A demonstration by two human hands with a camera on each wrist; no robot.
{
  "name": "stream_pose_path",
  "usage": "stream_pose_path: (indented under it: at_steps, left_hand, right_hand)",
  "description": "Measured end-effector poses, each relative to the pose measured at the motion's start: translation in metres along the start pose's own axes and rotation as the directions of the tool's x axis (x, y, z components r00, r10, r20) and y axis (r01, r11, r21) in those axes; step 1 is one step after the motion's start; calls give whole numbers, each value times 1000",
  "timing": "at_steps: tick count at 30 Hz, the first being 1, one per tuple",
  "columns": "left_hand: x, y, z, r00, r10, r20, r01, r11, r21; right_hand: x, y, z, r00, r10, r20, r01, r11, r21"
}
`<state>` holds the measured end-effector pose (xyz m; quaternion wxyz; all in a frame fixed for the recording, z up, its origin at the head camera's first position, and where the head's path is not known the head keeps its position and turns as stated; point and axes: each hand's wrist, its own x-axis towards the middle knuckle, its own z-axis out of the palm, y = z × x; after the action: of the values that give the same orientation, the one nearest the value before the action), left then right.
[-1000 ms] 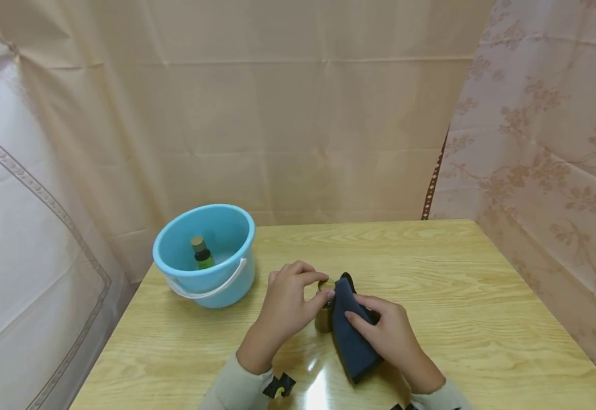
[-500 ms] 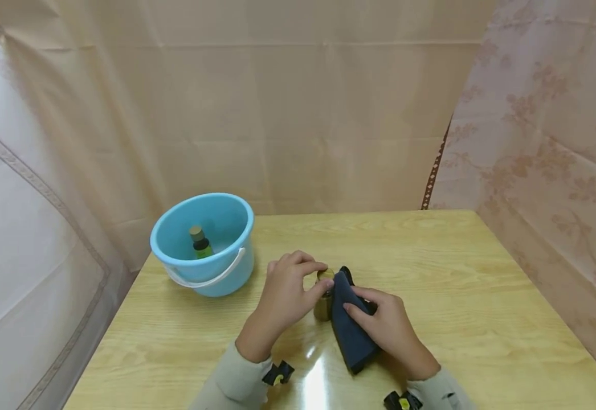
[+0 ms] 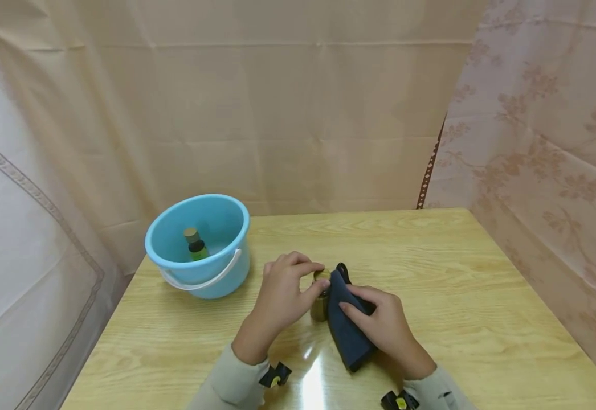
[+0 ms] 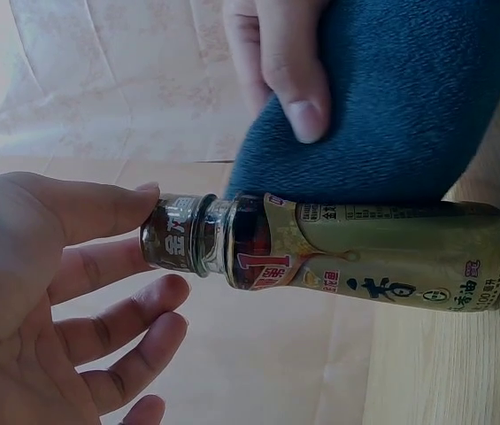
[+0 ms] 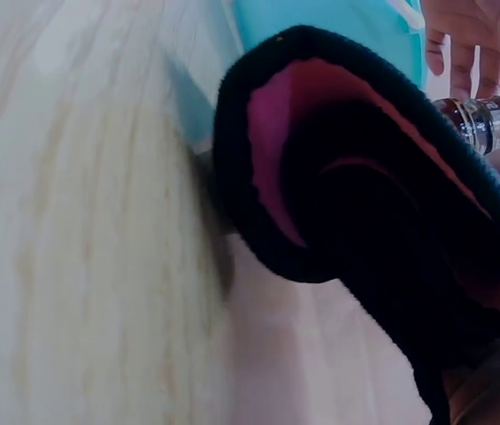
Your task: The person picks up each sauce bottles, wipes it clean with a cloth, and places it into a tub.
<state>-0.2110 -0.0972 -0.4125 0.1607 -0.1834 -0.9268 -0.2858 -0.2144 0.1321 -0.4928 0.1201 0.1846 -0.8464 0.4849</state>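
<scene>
A small gold-labelled bottle (image 3: 320, 306) stands upright on the wooden table (image 3: 457, 273). My left hand (image 3: 313, 277) pinches its cap (image 4: 174, 246) from above with thumb and fingertips. My right hand (image 3: 351, 302) grips a folded dark blue cloth (image 3: 347, 333) and holds it against the bottle's right side (image 4: 382, 266). In the right wrist view the cloth (image 5: 356, 177) shows a pink inner face and fills most of the frame, with the bottle's cap (image 5: 488, 124) behind it.
A light blue bucket (image 3: 226, 259) with a white handle stands at the table's back left, with a green bottle (image 3: 194, 245) upright inside it. Curtains hang close behind and on both sides. The table's right half holds nothing.
Both hands keep their hold on the bottle and the cloth. The cloth has shifted slightly against the bottle's side, and the head view has drifted a little.
</scene>
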Motion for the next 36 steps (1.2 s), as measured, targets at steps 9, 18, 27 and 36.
stream_pose_path:
  at_steps: [9,18,27,36]
  left_hand:
    - [-2,0,-2,1000,-12,-4,12,1000,12]
    - [0,0,-1,1000,-12,18,12,1000,5]
    - [0,2,-1,999,-19,28,18,1000,22]
    - [-1,2,-1,1000,-12,18,11,1000,16]
  right_hand:
    - [-2,-8,0,991,-79,-109,98,978,182]
    - [-3,-14,-2,947,-203,-249,274,917,292]
    - [-3,-8,1,939,-223,-261,299,905,302]
    - [-3,-5,2,976,-121,-179,170,942,289]
